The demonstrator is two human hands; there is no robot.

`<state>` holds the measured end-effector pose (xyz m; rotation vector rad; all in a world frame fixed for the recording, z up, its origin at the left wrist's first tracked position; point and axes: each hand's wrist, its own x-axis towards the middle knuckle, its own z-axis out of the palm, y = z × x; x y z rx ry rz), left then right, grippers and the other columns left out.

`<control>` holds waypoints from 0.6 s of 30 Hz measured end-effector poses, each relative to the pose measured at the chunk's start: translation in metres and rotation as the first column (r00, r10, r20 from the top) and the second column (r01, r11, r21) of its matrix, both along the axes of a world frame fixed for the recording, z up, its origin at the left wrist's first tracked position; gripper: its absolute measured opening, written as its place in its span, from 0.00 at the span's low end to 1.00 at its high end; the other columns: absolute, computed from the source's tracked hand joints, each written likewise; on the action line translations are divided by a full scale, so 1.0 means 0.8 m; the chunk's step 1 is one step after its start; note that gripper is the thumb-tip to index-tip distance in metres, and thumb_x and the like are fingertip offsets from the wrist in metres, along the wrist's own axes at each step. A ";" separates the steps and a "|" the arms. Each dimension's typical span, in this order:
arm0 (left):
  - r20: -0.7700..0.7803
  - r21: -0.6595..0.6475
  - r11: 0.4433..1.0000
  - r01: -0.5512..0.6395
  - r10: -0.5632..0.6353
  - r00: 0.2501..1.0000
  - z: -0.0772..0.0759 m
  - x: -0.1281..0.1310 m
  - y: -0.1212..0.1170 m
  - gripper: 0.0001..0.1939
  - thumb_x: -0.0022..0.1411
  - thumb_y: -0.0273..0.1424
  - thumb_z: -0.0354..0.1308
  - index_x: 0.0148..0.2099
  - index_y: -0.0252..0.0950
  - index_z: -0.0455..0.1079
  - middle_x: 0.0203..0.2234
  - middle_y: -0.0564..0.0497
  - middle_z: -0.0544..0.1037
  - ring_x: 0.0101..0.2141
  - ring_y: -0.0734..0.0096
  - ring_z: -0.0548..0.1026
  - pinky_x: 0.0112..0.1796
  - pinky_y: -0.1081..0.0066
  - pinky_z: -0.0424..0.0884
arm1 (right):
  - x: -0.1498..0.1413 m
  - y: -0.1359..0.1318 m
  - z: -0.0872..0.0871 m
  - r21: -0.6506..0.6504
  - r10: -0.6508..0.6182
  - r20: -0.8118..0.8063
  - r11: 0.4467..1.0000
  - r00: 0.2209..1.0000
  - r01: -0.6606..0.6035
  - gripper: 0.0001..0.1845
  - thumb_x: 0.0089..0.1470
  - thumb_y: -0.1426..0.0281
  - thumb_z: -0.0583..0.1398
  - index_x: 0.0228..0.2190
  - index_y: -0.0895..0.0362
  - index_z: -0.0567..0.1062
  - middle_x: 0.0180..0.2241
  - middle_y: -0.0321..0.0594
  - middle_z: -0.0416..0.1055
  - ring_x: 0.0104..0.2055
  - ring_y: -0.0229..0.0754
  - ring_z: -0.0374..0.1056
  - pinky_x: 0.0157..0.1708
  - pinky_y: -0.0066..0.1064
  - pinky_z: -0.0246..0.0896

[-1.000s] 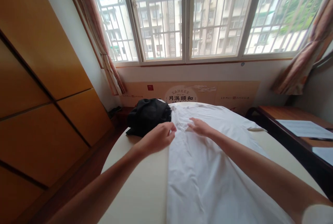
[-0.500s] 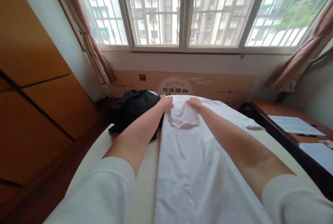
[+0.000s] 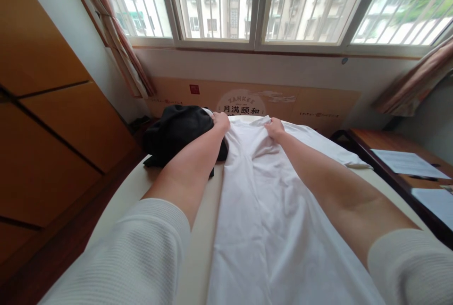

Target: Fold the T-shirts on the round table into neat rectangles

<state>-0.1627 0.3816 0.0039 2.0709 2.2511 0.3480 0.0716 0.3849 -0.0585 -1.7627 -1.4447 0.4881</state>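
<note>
A white shirt (image 3: 262,210) lies lengthwise on the pale round-edged table (image 3: 122,206), running from the far edge towards me, with wrinkles near its far end. My left hand (image 3: 222,122) grips its far end on the left, close beside a bundle of black cloth (image 3: 177,132). To the right, my right hand (image 3: 275,128) pinches the far end too, and a small fold of fabric stands up at its fingertips. Past my right forearm, what looks like a sleeve spreads flat towards the table's right side. Some fingertips of both hands are hidden in the cloth.
A brown wooden desk (image 3: 371,140) with paper sheets (image 3: 406,163) and a dark pen stands at the right. Wooden cabinet doors (image 3: 46,154) rise on the left. Behind the table, a printed cardboard panel (image 3: 170,92) leans below the barred window (image 3: 215,7).
My hands have moved farther apart, drawing the shirt's far end wider between them. The creases there have shifted. My view has tilted slightly down.
</note>
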 end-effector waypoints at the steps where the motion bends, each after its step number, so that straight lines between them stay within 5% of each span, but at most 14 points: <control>1: -0.013 0.001 0.999 -0.043 0.043 0.999 0.001 -0.001 0.001 0.29 0.67 0.28 0.59 0.64 0.14 0.61 0.61 0.20 0.65 0.61 0.40 0.62 0.60 0.51 0.56 | 0.001 0.000 0.000 -0.009 -0.005 0.018 1.000 1.000 0.005 0.08 0.58 0.72 0.60 0.41 0.58 0.76 0.42 0.46 0.78 0.39 0.44 0.70 0.43 0.31 0.63; 7: -0.074 0.027 0.992 -0.124 0.126 0.989 0.001 0.003 -0.008 0.24 0.68 0.19 0.52 0.64 0.16 0.61 0.61 0.23 0.65 0.61 0.46 0.63 0.59 0.58 0.57 | 0.002 -0.008 0.004 -0.024 -0.032 0.174 0.999 0.984 0.037 0.07 0.64 0.68 0.60 0.43 0.56 0.75 0.46 0.48 0.78 0.47 0.48 0.72 0.48 0.35 0.64; 12: -0.098 0.055 0.988 -0.144 0.149 0.984 -0.003 0.011 -0.016 0.27 0.69 0.21 0.54 0.67 0.16 0.56 0.62 0.22 0.64 0.62 0.47 0.63 0.59 0.60 0.58 | -0.003 -0.023 0.006 -0.059 -0.053 0.308 0.995 0.950 0.075 0.12 0.68 0.67 0.56 0.50 0.56 0.72 0.50 0.54 0.77 0.51 0.56 0.73 0.51 0.45 0.65; 18: -0.186 0.127 0.989 0.080 -0.056 0.981 0.011 0.037 -0.068 0.22 0.69 0.24 0.50 0.63 0.20 0.62 0.60 0.26 0.67 0.59 0.46 0.67 0.59 0.58 0.60 | -0.009 -0.024 0.006 -0.120 -0.031 0.395 0.989 0.918 0.085 0.15 0.68 0.67 0.55 0.53 0.60 0.71 0.53 0.60 0.74 0.54 0.58 0.72 0.51 0.45 0.65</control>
